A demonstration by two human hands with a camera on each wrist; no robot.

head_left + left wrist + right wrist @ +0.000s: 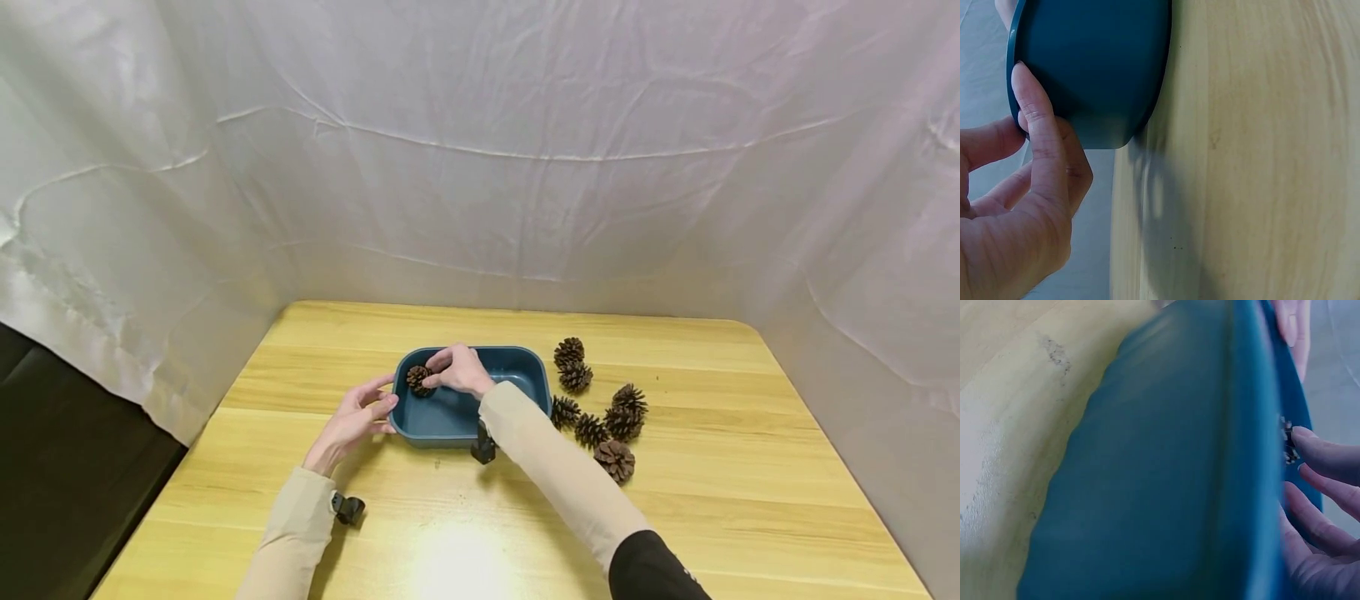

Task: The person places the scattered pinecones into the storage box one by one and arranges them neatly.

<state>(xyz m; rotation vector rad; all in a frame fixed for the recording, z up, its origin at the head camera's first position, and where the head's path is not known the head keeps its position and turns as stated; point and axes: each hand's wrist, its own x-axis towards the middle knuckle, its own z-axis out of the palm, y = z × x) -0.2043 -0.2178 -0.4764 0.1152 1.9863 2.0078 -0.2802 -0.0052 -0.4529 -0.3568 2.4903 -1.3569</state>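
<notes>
Touches a brown pine cone (417, 382) near the left end of a dark teal, round-cornered tray (450, 422), with fingertips of the right hand (461, 372) set at the cone's right side. Shows thumb and fingers about the cone in the right wrist view, yet cannot tell whether pinching firmly or resting lightly against it. Grips the tray's left rim with the left hand (354, 421), thumb and fingers to either side of the edge. Puts the right hand nearer, at the cone itself, with little more than the end wall between the cone and the left hand. Shows no clear long axis in the roundish cone; sets the tray's long axis left to right across the table (712, 467).

Leaves little room left of the cone before the end wall; gives far more to the right, along the tray's floor beneath the right hand. Passes the right sleeve (555, 458) over the near long rim, so probably needs height there for any sideways move. Has seven more pine cones (622, 423) past the tray's right end, on the table, the closest just beside the wall; cannot tell if touching.
</notes>
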